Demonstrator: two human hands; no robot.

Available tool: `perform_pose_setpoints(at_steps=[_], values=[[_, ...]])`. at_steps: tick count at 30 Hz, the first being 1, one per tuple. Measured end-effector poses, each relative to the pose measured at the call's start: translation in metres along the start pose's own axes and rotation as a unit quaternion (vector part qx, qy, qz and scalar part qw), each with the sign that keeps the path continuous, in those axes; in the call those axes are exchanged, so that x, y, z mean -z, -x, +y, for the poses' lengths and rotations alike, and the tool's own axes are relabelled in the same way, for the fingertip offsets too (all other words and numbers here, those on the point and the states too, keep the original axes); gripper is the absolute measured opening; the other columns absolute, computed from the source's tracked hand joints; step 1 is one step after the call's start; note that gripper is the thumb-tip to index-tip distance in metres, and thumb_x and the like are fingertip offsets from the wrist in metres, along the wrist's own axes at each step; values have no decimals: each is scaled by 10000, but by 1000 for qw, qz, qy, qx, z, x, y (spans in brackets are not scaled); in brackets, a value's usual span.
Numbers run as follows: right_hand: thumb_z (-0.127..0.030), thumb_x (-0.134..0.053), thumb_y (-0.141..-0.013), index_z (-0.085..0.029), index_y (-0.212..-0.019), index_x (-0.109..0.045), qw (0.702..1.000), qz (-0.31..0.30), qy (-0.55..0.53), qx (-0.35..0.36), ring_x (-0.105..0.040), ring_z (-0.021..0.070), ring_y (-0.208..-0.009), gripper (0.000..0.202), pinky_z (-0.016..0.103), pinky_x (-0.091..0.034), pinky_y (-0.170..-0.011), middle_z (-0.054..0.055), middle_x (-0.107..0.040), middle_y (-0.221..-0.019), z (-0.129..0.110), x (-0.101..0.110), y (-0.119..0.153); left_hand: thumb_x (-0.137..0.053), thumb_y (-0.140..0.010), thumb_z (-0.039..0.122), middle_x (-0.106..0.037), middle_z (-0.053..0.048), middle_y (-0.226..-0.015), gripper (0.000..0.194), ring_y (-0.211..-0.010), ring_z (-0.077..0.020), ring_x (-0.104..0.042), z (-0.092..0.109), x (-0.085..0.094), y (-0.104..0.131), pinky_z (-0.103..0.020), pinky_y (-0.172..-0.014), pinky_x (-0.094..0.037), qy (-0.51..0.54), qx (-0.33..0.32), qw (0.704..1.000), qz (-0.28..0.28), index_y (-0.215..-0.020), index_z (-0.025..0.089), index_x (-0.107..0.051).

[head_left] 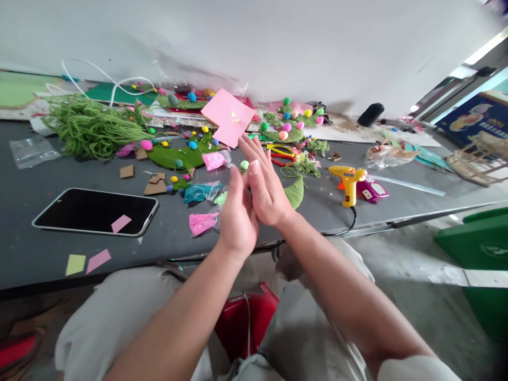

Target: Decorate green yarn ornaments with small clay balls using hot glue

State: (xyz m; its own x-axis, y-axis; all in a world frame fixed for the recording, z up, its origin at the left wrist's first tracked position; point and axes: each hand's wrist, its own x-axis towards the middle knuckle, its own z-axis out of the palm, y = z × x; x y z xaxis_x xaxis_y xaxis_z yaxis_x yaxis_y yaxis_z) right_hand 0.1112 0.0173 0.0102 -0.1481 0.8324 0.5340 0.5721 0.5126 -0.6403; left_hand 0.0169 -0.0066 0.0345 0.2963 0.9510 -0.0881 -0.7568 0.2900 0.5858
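Observation:
My left hand [238,214] and my right hand [266,190] are pressed palm to palm above the table's front edge, fingers pointing away from me. Anything between the palms is hidden. Just beyond the fingertips lies a pink paper sheet [228,119] with small yellow bits on it. Small bags of pink clay [202,223] and teal clay [201,192] lie left of my hands. A green yarn-covered leaf shape [294,192] is to their right, below scissors with red handles [282,155].
A phone [95,211] lies at the left on the grey table [159,254], with green yarn [95,127] behind it. A yellow glue gun [348,185] with a black cord is at the right. Colourful pompoms [286,127] sit along the back. A green bin [480,238] stands far right.

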Motion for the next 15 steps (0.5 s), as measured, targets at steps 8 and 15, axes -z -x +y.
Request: perform_pose_setpoints(at_steps=[8,15], values=[[-607,-203,-1075,-115,-1692,-212,991,-51,-108,59,-133,193,-1669,790,408,-150,-1379,90,-205,-1785,-27,-5,12,-321,-1102,583,-409,-29,-1715,566,-1640,-199,-230,-3,9,-7,-335,-1348,-151,9,-12,1000,11,-1470,237,-579],[-699,-143,-1037,-298,-1716,-169,998,-54,-22,-4,10,222,-1679,789,537,-19,-1367,-35,-190,-1790,-5,2,-8,-326,-1093,603,-491,-2,-1664,582,-1655,-216,-161,-11,-1,12,-350,-1342,-236,18,-17,999,-46,-1484,270,-601]])
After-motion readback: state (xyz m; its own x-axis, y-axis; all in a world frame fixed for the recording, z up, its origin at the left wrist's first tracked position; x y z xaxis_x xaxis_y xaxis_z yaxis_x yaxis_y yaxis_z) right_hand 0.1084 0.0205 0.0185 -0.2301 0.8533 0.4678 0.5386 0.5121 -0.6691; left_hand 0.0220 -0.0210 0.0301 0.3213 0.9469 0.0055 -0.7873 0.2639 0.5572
